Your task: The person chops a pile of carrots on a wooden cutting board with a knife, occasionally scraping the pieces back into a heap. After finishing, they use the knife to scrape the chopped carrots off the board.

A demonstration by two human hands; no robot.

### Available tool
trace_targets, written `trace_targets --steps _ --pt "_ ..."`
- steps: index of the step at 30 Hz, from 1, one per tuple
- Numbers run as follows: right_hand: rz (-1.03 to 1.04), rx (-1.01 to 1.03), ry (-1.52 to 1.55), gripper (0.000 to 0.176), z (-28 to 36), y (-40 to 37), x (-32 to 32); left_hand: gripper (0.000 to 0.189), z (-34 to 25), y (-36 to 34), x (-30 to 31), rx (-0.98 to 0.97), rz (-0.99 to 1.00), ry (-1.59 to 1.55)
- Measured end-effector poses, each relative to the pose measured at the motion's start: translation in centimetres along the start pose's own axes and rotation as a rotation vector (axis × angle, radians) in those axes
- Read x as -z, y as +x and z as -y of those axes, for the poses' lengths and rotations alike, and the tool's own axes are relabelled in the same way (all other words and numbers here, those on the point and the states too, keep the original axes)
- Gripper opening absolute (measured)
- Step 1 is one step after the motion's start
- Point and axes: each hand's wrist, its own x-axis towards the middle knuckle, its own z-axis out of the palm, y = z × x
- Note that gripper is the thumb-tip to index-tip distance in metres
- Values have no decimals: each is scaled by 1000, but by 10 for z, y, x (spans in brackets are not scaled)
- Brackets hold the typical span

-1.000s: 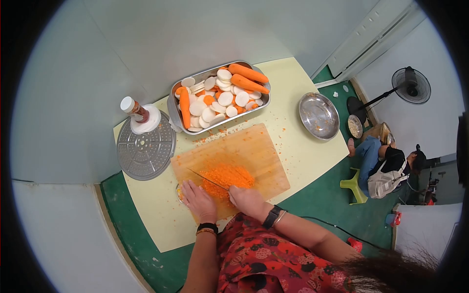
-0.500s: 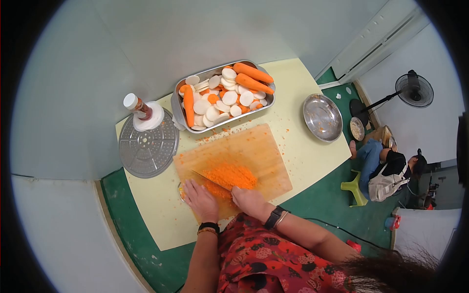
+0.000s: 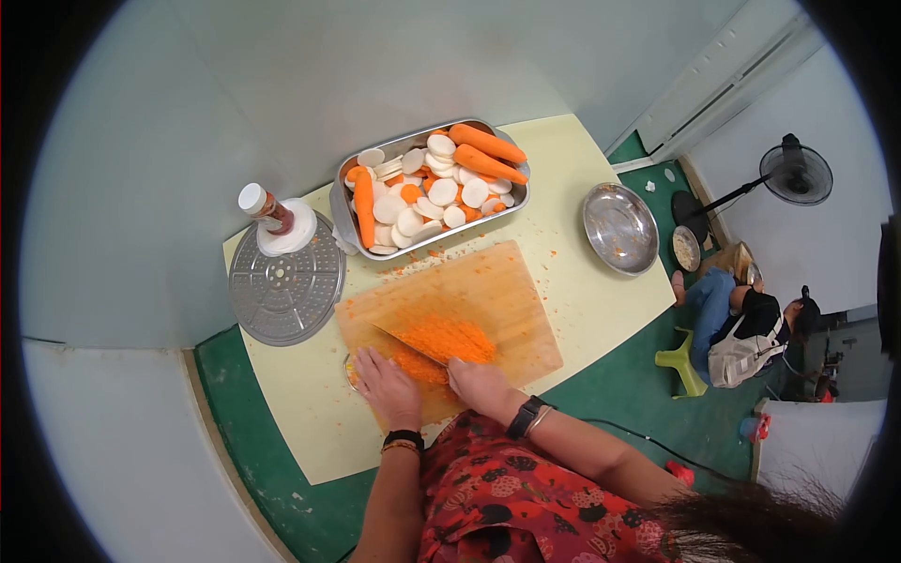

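My right hand is wrapped round the handle of a kitchen knife, whose blade reaches up and left across the chopped carrot. That orange heap of fine bits lies on a wooden cutting board. Flat on the board's lower left edge rests my left hand, its fingers extended, left of the blade and holding nothing. A small round thing, mostly hidden, sits beside its fingertips.
Behind the board stands a metal tray of white slices and carrots. A steel bowl is to the right; a perforated disc and a white-capped jar are left. Beyond the table, a person sits near a fan.
Both hands and the knife keep almost the same place over the carrot. The whole view has shifted very slightly.
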Motion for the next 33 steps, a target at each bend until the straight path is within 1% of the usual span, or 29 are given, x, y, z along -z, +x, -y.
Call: trace_targets --steps 2,4,10,13,19,22,25,29,31,33 --pt "-36 17 7 17 -1 -3 -2 47 0 -1 0 -1 15 9" --pt "-73 34 22 18 5 -5 9 47 -3 -2 1 1 11 8" --pt "-16 -2 -7 18 -1 0 -1 47 2 -1 -2 -22 -21 11" --pt "-73 32 13 19 5 -2 8 47 0 -2 -3 -16 -15 5" --pt "-6 -9 29 18 2 1 4 47 0 -2 0 -6 -3 5" --pt "-60 41 47 18 8 1 10 47 0 -1 -2 -6 -6 1" --pt "16 -20 31 18 6 4 3 47 -2 -2 -1 -7 -4 1" --pt "-20 21 23 18 7 2 5 47 0 -2 -3 -8 -9 7" --pt "-29 27 8 18 18 1 18 47 0 -2 -4 -7 -6 5" --pt "-22 13 20 18 10 0 5 47 0 -3 -3 -11 -2 4"
